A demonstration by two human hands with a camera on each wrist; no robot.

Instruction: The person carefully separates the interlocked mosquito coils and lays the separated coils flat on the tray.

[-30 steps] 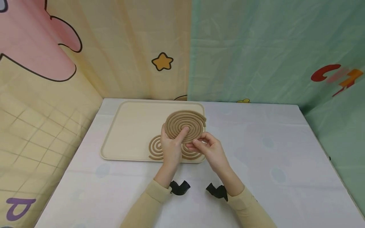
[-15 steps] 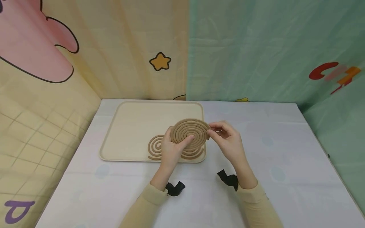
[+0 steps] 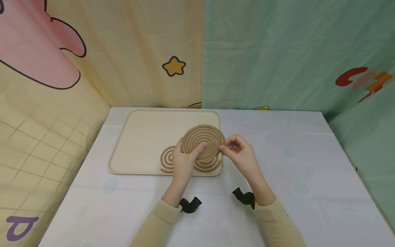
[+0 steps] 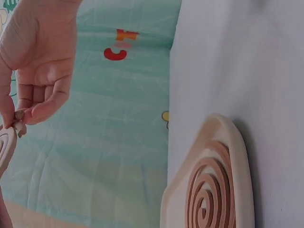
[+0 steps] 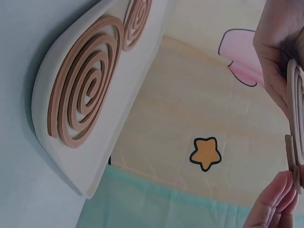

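Observation:
My left hand holds a brown mosquito coil up over the tray's right end, the thumb lying across its centre and the fingers behind it. Its spiral rings sit tightly packed, like a nested double coil. At the coil's right edge, my right hand pinches an outer end between thumb and fingertips. In the right wrist view, the held coil shows edge-on with its layers slightly apart near the right fingertips. Two single coils lie on the tray: one partly behind the left hand, the other partly covered by the held coil.
The cream rectangular tray stands on the left half of a white-covered table. Cartoon-printed curtains hang behind and at both sides. Black straps are on both wrists.
My right hand has moved from the coil's lower edge to its right edge and now pinches the outer end. The held coil has come slightly lower and turned in the left hand.

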